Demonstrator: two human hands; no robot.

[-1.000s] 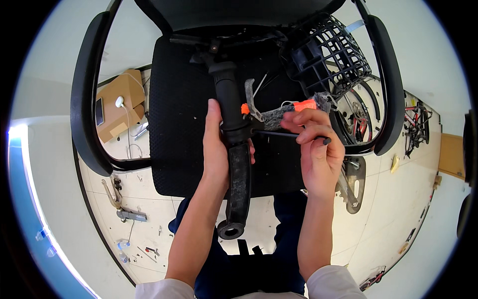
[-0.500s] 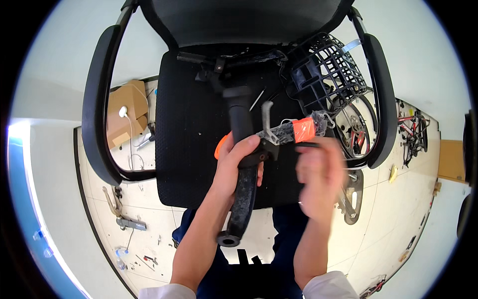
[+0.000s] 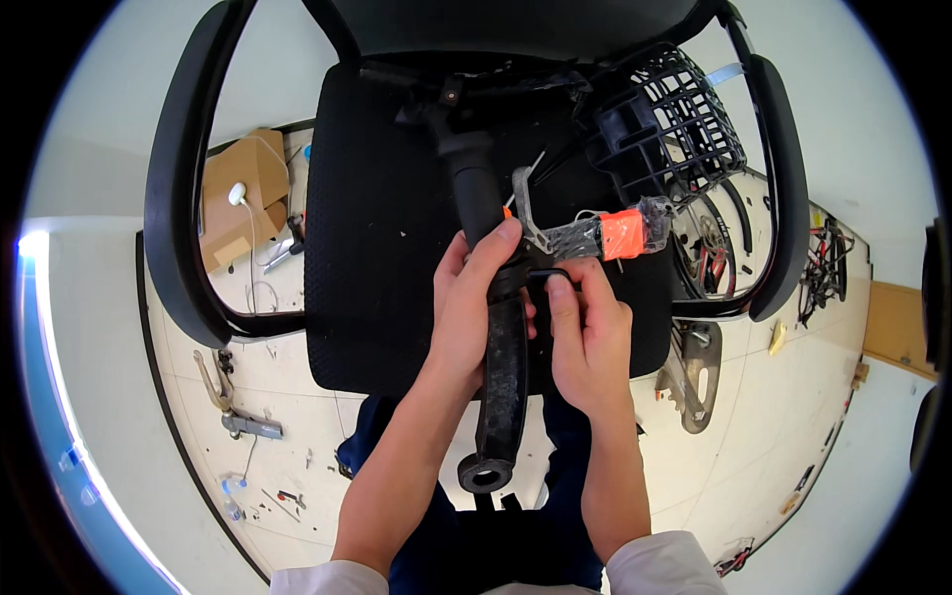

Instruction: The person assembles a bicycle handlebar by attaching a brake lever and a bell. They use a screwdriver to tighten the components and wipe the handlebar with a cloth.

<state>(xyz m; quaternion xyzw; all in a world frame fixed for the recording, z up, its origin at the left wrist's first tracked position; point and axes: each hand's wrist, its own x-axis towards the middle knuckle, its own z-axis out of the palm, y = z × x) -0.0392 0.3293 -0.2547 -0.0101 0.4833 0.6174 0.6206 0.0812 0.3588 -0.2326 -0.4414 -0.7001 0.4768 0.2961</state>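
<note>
My left hand is wrapped round a long black bicycle tube, at the collar in its middle. The tube's near end is a round open eye, pointing toward me; its far end lies over the chair seat. In my right hand, thumb and fingers pinch a black hex key, whose tip meets the collar beside my left fingers. Whether the tip sits in a bolt cannot be made out. Just beyond my right hand, a grey metal bracket and an orange block in clear plastic rest over the seat.
The black chair seat lies under the work, between two armrests. A black basket stands at its far right. On the floor are a cardboard box, bike parts, a grey crank-like piece and a wheel.
My right hand has moved left, bringing the hex key against the collar. The tube has shifted slightly right, its near end tilting less to the left. The chair appears a little higher in view.
</note>
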